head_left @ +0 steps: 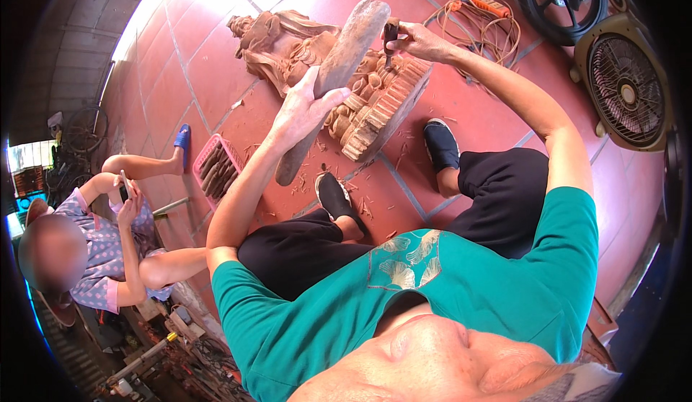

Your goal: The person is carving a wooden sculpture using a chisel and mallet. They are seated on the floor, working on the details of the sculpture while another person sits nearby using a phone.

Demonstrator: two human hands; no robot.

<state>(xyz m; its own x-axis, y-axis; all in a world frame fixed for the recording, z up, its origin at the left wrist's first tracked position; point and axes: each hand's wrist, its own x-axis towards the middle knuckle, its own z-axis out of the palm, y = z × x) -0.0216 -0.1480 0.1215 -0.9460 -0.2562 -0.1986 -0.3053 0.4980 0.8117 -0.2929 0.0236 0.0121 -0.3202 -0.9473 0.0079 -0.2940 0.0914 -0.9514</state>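
Observation:
A brown wooden carving (277, 45) of a figure lies on the tiled floor in front of me, its ridged base toward my feet. My left hand (306, 110) is wrapped round a long, worn wooden mallet (353, 45), held slantwise above the carving and covering part of it. In my right hand (424, 43), the fingers grip the dark handle of a carving chisel (390, 36). The chisel stands nearly upright, its lower end at the carving near the ridged base; the exact cutting edge is too small to make out.
Wood chips (367, 204) litter the floor around my shoes. To the left are a pink basket (217, 139) of tools and a seated person (108, 236) holding a phone. An orange power strip (486, 3) with tangled cords, a wheel (559, 2) and a fan (626, 85) are at the right.

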